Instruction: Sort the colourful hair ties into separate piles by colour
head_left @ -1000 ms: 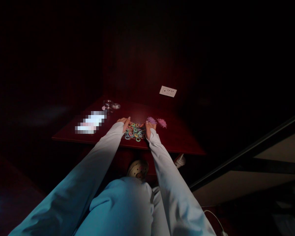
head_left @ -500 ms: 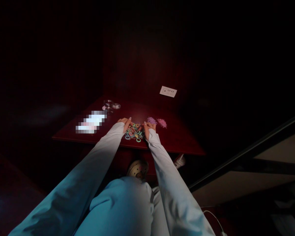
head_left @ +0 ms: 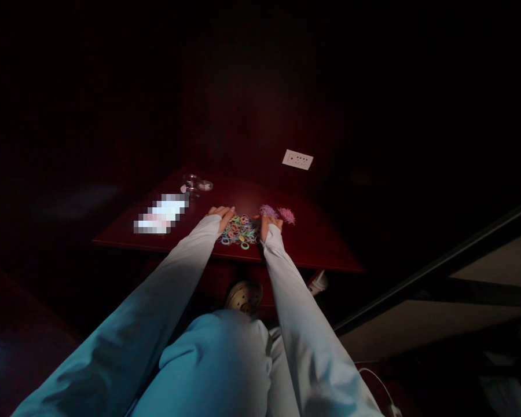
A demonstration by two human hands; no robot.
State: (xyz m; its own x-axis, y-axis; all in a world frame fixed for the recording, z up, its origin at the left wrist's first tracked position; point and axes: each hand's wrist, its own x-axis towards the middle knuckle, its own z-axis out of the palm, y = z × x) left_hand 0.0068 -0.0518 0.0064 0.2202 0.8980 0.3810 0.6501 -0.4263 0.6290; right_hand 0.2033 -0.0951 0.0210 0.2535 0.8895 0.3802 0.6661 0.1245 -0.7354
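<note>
On the table (head_left: 321, 249), near its front edge, rings (head_left: 242, 230) are being flanked by left hand (head_left: 223, 216) and right hand (head_left: 271, 225), set apart. Pastel green, pink, yellow and blue are being shown in a loose, overlapping heap. Whether any are being gripped cannot be told.

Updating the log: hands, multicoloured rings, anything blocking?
Left fingers left of multicoloured ring pile; right fingers on its right, partly hiding purple stringy clump. Grips unclear.

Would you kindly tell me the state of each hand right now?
Left hand: at the colored rings' left edge; grip cannot be told.
Right hand: near the purple pile; grip cannot be told.
</note>
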